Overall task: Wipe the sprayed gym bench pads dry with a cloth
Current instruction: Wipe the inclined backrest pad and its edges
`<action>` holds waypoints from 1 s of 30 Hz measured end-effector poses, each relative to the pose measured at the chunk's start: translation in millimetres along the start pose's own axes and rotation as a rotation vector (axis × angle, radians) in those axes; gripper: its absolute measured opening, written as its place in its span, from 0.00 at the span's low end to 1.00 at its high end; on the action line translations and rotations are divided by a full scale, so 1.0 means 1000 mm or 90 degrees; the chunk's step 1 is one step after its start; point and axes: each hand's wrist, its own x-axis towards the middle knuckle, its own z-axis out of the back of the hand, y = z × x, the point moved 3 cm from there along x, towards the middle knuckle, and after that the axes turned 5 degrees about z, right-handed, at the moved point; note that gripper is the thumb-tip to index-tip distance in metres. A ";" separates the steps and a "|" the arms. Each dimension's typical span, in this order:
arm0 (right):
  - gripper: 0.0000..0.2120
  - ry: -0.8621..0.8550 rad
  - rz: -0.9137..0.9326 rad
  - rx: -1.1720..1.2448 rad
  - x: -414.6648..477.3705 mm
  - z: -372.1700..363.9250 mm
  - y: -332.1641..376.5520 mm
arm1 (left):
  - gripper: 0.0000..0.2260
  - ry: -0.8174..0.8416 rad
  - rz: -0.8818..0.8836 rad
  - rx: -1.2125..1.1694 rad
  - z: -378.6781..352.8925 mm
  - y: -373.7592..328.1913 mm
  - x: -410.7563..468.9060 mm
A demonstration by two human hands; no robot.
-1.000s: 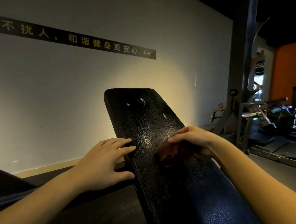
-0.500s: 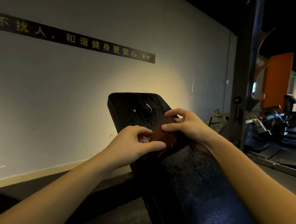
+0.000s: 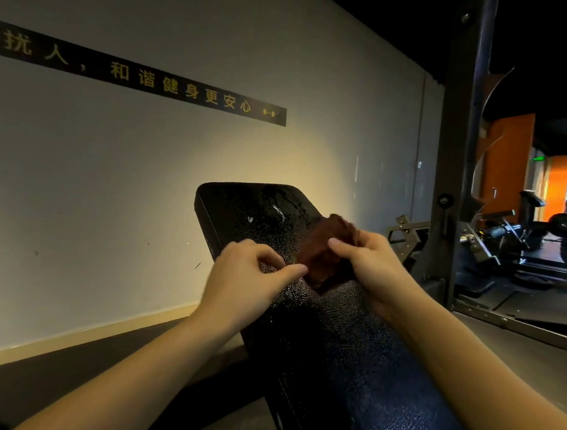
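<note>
A black inclined bench pad rises away from me, its textured surface glistening with spray droplets near the top. A dark reddish-brown cloth is bunched over the middle of the pad. My left hand pinches the cloth's left edge between thumb and curled fingers. My right hand grips the cloth's right side with curled fingers. Both hands hold it just above the pad; the cloth's lower part is hidden behind them.
A pale wall with a black banner of yellow characters stands behind the bench. A dark steel rack upright rises at the right, with other gym machines and an orange wall beyond. Dark floor lies at the left.
My left hand left the pad's edge and joined the right hand at the cloth. Both hands lifted and bunched the cloth, moving it up the pad.
</note>
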 end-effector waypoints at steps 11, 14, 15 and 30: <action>0.08 -0.022 0.112 -0.679 0.087 0.029 -0.033 | 0.23 -0.095 -0.177 0.256 0.004 0.058 0.020; 0.16 -0.096 0.193 -0.633 0.080 0.031 -0.039 | 0.23 -0.108 -0.192 0.246 -0.001 0.062 0.022; 0.15 -0.100 0.219 -0.627 0.079 0.033 -0.040 | 0.23 -0.116 -0.194 0.240 -0.001 0.062 0.022; 0.08 -0.083 0.279 -0.601 0.066 -0.020 -0.039 | 0.20 -0.129 -0.207 0.157 -0.006 0.071 0.019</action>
